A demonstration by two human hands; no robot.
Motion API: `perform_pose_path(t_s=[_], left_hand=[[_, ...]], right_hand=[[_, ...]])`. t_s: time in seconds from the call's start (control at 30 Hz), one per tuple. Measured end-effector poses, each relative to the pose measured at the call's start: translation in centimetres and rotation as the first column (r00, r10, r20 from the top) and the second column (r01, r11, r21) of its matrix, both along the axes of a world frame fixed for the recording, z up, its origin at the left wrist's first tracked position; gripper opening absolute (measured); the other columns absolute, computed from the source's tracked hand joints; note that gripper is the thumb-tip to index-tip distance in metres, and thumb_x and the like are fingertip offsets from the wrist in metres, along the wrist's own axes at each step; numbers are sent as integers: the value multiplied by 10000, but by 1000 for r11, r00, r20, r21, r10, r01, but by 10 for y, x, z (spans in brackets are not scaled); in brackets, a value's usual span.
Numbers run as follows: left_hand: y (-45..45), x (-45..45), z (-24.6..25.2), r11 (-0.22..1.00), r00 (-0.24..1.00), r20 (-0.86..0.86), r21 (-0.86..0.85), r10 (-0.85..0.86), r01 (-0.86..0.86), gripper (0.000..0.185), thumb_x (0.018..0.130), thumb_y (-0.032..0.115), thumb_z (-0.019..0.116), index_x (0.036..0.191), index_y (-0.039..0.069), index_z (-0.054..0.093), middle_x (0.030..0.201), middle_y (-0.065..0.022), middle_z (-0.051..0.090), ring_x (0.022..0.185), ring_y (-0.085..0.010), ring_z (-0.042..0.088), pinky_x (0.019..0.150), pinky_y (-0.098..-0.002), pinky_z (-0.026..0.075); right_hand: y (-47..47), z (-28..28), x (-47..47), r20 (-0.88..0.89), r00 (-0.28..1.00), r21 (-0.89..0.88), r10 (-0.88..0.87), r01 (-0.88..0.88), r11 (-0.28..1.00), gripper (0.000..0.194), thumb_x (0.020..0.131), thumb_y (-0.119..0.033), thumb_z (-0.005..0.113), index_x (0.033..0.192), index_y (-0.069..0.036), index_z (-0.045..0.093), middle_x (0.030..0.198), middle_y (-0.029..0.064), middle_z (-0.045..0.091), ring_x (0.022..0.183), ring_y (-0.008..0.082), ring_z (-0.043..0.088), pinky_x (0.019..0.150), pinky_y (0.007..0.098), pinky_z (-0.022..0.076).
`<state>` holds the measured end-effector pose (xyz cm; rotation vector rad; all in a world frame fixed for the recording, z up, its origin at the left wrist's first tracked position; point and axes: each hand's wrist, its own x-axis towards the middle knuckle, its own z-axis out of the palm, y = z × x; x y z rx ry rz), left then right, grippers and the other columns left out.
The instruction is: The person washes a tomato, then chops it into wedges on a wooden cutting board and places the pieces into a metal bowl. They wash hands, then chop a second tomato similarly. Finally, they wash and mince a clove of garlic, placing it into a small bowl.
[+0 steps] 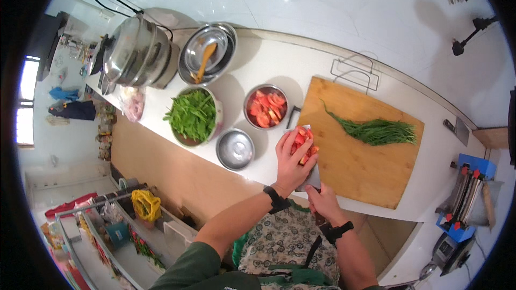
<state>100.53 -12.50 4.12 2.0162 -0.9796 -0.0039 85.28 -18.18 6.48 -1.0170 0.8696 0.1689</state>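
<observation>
My left hand (295, 164) lies with spread fingers over cut tomato pieces (300, 139), pressing them on the flat blade of a cleaver (310, 181). My right hand (323, 202) grips the cleaver at its handle end, near the front edge of the wooden cutting board (363, 173). Beyond my left hand stands a steel bowl of tomato wedges (266, 106). An empty steel bowl (235, 149) is to its lower left. A bunch of thin green stalks (375, 131) lies across the board.
Leafy greens fill a bowl (193, 117) on the left. Behind are nested steel bowls (207, 54) with a wooden spatula and a steamer pot (137, 54). A wire rack (354, 74) stands behind the board. Another cleaver (457, 129) and a blue-ended knife holder (467, 197) are at right.
</observation>
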Motion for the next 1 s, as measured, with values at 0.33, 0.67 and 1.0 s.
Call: perform_pose_path(t_s=[0.33, 0.67, 1.0], left_hand=[[-2, 111, -10, 997, 978, -195, -29, 67, -74, 455, 860, 184, 777, 1297, 147, 659, 1549, -153, 404, 1372, -393, 354, 1142, -496, 310], [-11, 137, -38, 989, 968, -203, 0, 145, -148, 500, 869, 208, 762, 1347, 133, 638, 1573, -173, 380, 1430, -415, 305, 1208, -499, 206], [-10, 138, -37, 992, 982, -152, -30, 114, -120, 526, 895, 193, 721, 1383, 78, 561, 1577, -175, 355, 1440, -448, 249, 1198, -526, 198]], right_hand=[[-9, 26, 114, -118, 992, -88, 50, -61, 994, 220, 1021, -232, 574, 1029, -12, 563, 606, -7, 510, 440, 98, 485, 420, 294, 406], [-3, 29, 130, -234, 972, -229, -3, -52, 972, 259, 1020, -256, 584, 1052, 1, 576, 615, 4, 521, 449, 113, 489, 432, 305, 409], [1, 17, 121, -150, 986, -155, -77, 53, 986, 228, 1020, -237, 586, 1032, -10, 570, 629, -11, 503, 459, 101, 498, 434, 298, 431]])
